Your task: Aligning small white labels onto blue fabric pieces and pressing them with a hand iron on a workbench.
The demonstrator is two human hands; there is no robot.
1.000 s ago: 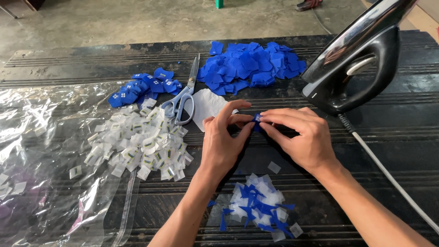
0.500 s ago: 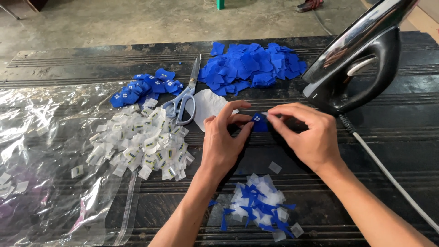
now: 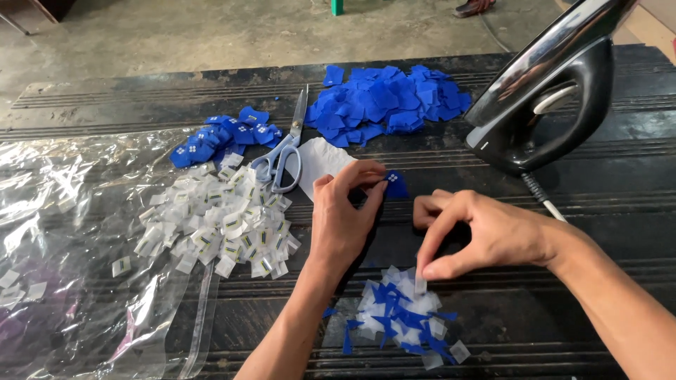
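Note:
My left hand [image 3: 346, 211] pinches a small blue fabric patch [image 3: 395, 184] with white dots at its fingertips, held just above the black table [image 3: 598, 232]. My right hand [image 3: 479, 232] has its thumb and forefinger closed on a small white scrap [image 3: 420, 284] over a heap of white and blue scraps [image 3: 405, 317] near the front edge. A pile of small white labels [image 3: 222, 222] lies to the left of my left hand.
A black electric iron [image 3: 546, 98] stands upright at the right, its cord [image 3: 539, 197] running down past my right wrist. Scissors [image 3: 285, 151] lie beside a white paper piece [image 3: 320, 165]. Blue patch piles sit at the back [image 3: 387, 102] and left [image 3: 225, 137]. Clear plastic sheeting [image 3: 63, 232] covers the left.
My right hand let go of the blue patch and moved down toward me to the scrap heap, carrying a white scrap. My left hand keeps the patch.

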